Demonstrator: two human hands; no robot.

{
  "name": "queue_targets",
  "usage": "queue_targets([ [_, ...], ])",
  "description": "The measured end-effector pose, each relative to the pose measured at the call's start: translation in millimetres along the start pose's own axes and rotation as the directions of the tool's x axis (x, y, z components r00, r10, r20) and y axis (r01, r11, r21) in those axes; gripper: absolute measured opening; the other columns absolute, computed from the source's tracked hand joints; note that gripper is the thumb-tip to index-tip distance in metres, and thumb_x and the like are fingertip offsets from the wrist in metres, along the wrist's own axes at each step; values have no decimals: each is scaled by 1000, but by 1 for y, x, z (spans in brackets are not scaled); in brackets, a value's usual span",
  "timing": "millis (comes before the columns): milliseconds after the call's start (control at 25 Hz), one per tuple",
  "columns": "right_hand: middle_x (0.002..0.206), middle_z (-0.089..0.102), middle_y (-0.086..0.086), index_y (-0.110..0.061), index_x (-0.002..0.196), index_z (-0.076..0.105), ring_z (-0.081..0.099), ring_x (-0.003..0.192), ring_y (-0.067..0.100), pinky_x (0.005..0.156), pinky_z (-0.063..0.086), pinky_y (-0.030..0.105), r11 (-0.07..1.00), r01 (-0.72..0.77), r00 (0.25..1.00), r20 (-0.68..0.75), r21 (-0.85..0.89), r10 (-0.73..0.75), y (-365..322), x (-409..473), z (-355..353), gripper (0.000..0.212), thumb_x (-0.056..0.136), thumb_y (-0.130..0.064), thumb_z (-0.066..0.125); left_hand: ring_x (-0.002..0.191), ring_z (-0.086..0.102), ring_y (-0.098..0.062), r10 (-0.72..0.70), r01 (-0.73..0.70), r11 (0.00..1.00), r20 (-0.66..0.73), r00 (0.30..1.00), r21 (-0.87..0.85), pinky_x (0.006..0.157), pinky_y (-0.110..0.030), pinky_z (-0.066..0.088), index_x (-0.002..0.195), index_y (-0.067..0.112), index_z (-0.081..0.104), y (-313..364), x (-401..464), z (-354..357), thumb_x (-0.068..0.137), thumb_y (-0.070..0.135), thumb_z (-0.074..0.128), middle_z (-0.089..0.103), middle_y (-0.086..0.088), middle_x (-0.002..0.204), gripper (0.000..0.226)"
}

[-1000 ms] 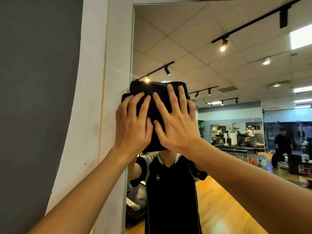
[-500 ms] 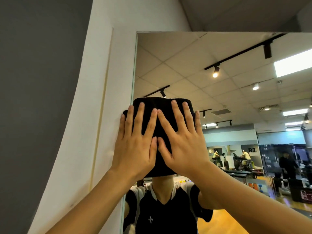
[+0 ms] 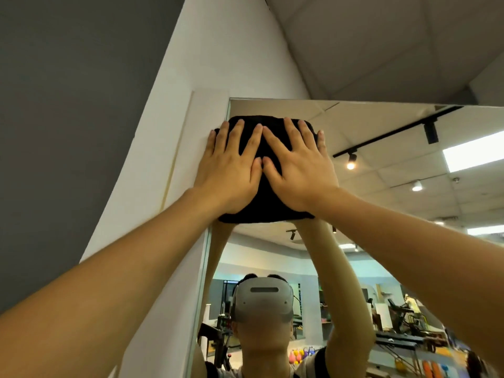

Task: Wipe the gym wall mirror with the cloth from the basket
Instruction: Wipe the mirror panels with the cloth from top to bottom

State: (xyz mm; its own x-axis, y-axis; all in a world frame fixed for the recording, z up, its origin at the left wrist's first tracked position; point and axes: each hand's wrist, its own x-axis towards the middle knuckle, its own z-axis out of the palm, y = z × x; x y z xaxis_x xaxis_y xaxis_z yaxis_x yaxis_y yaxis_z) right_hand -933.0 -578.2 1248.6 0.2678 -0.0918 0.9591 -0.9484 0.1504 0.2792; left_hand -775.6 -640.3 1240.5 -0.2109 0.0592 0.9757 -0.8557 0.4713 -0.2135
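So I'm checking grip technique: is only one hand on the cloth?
No, both the left hand and the right hand press flat on the black cloth against the mirror.
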Motion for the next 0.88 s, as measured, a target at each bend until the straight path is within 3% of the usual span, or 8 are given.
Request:
queue_targets([
  [400, 172, 14, 10, -39, 163, 19, 4, 160, 32, 128, -2, 57, 1000, -4, 1000, 2, 4, 4, 26, 93, -7, 59, 106, -54, 25, 157, 3, -31, -11, 11, 1000, 8, 1000, -16, 128, -47, 0, 164, 27, 3, -18, 95, -6, 107, 42, 19, 10, -11, 169, 60],
  [560, 163, 32, 8, -37, 160, 29, 18, 155, 31, 128, 1, 58, 999, 20, 999, -49, 27, -18, 29, 98, -6, 58, 104, -52, 27, 154, 12, -31, 7, -8, 1000, -27, 1000, -17, 128, -47, 5, 163, 25, 10, -21, 102, -5, 107, 40, 23, 19, -12, 166, 59],
  [880, 158, 38, 6, -38, 158, 34, 21, 154, 29, 129, 1, 55, 998, 16, 998, -62, 68, -12, 49, 89, -12, 57, 103, -52, 29, 154, 10, -31, -4, 3, 1000, -33, 999, -26, 127, -50, 9, 163, 26, 11, 3, 106, -2, 107, 39, 23, 17, -10, 166, 60],
])
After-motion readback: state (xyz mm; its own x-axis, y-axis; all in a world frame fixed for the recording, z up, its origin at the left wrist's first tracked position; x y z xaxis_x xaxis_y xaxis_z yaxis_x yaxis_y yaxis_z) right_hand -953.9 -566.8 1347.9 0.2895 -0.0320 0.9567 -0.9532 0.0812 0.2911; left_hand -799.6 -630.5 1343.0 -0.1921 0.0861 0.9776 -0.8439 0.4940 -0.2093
